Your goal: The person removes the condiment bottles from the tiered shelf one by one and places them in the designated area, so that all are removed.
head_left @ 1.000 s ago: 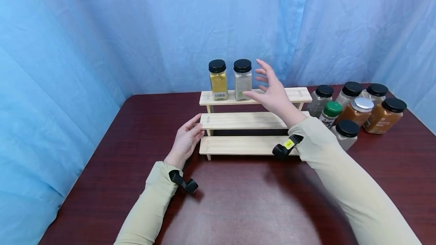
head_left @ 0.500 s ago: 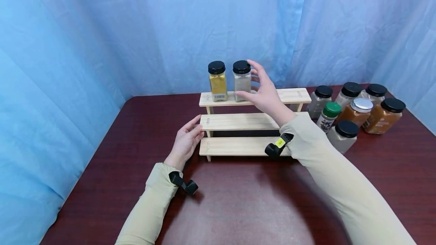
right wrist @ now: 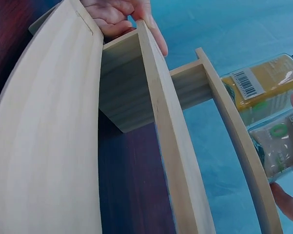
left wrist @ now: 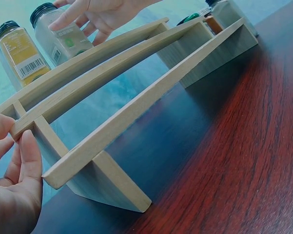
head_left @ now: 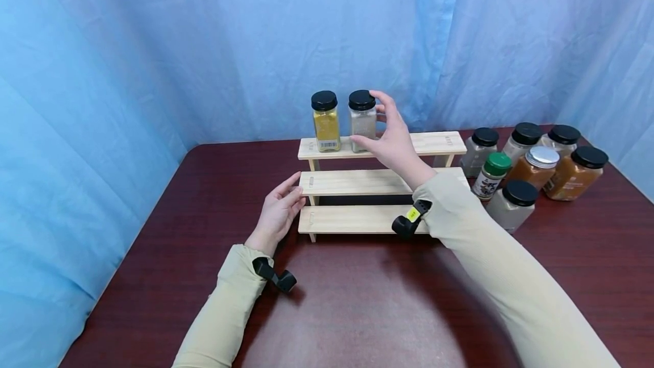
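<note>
A three-tier wooden display rack [head_left: 352, 182] stands on the table. My left hand [head_left: 277, 214] pinches the left end of its middle shelf between thumb and fingers, as the left wrist view shows up close. On the top shelf stands a clear spice jar with a black lid and pale grey contents [head_left: 363, 124]. My right hand [head_left: 393, 143] holds this jar from its right side, thumb across the front and a finger up at the lid. Left of it, a small gap away, is a yellow spice jar [head_left: 327, 128], also black-lidded, with a barcode facing front.
Right of the rack several more jars crowd together, among them a green-capped bottle [head_left: 491, 175], a silver-lidded jar [head_left: 536, 167], an orange-brown jar [head_left: 574, 178] and a grey jar [head_left: 511, 206]. Blue curtains [head_left: 286, 44] hang behind the dark red table [head_left: 357, 300].
My right hand has moved left from beside the grey spice jar and taken hold of it. The jar stays on the top shelf. My left hand keeps its place on the rack.
</note>
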Demonstrator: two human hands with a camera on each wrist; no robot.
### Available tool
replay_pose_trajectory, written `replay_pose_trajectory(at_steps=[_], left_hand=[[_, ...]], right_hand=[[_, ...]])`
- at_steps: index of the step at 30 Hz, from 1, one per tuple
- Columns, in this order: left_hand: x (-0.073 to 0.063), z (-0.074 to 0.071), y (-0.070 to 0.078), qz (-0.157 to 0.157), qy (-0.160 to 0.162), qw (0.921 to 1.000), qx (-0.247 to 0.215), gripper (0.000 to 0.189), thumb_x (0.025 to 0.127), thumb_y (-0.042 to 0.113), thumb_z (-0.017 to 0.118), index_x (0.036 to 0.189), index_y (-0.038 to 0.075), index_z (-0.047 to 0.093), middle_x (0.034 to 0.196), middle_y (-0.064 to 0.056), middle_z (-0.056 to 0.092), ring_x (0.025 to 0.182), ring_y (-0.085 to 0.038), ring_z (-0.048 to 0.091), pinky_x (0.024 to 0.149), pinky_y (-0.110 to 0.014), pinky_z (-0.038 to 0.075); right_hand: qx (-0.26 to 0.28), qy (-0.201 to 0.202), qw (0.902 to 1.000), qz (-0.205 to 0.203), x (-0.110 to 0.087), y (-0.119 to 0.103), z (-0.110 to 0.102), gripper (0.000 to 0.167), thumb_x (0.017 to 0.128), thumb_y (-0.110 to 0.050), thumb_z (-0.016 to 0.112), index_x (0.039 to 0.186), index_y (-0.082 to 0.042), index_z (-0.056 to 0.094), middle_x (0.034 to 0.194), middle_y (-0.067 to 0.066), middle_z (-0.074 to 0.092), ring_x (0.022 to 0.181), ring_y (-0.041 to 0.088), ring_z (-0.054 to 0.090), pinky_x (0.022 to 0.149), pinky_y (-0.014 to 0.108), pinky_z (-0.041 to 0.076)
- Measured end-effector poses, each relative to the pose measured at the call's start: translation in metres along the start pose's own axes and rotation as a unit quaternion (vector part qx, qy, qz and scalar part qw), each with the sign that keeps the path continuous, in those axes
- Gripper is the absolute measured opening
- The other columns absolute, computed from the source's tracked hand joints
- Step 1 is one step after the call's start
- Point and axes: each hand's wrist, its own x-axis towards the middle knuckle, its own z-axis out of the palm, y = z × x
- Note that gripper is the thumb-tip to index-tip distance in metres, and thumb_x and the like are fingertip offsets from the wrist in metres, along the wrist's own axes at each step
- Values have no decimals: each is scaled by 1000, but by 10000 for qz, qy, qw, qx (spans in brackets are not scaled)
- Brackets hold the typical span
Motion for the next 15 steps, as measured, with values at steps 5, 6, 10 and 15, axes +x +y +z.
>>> replay_pose_trajectory(at_steps=[5,6,10,15], left_hand=[[0,0,0,6,-3,10000,-11,47,96,-4,46,143,3,41,87,2,49,70,-1,55,68,-13,48],[0,0,0,4,-3,10000,-23,47,96,-3,46,143,3,41,87,2,49,70,-1,55,68,-13,48],[0,-1,-1,-9,6,10000,-57,47,96,-3,46,143,3,41,87,2,50,69,-1,55,68,-13,48],[1,-1,-1,18,-27,10000,-84,47,96,-4,46,143,2,40,86,3,50,69,-1,55,68,-13,48]], right_hand=[[-46,95,9999,-6,1,2,3,87,80,-17,77,147,-29,23,136,14,41,124,31,44,94,51,44],[-62,115,9999,-13,1,2,3,87,80,-17,77,147,-29,23,136,14,41,124,31,45,94,51,44],[-151,225,9996,-65,0,2,6,86,80,-17,77,146,-29,24,137,14,41,122,31,45,90,48,45],[-329,389,9986,-172,0,1,9,83,81,-17,76,146,-26,24,137,15,40,120,32,45,83,47,47]])
